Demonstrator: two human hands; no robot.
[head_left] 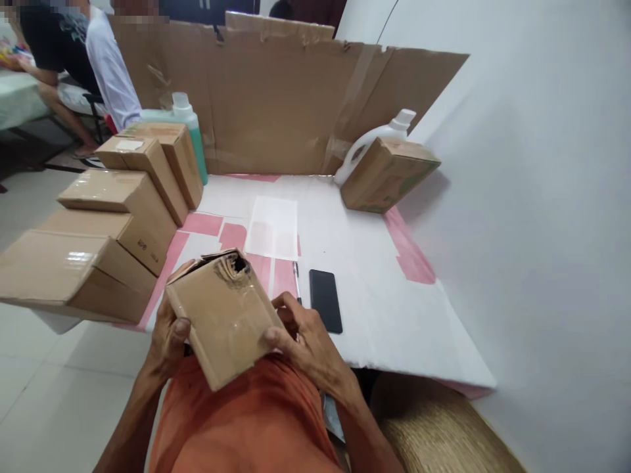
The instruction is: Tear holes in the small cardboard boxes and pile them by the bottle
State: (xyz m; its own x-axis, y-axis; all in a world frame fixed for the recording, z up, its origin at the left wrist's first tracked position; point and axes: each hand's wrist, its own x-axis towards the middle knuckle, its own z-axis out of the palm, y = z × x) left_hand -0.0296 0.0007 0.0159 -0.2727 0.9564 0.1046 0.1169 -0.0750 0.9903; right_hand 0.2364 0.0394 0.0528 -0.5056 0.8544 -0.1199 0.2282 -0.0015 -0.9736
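Observation:
Between my two hands I hold a brown cardboard box (224,322), tilted, close to my body over the table's front edge. One upper corner is torn open, with a dark, blackened hole and crumpled layers around it. My left hand (170,335) grips the box's left side, thumb on the near face and the other fingers mostly hidden behind. On the right side, my right hand (300,335) has its thumb on the face and its fingers curled by the edge. Just beyond that hand lie a black phone (325,301) and a pen (296,272).
Several cardboard boxes (123,197) line the table's left side, with a bottle of green liquid (196,141) behind. A white sheet (272,226) lies mid-table. At back right, another box (389,174) leans by a white jug (362,148). A cardboard screen (276,98) stands behind; a wall borders the right.

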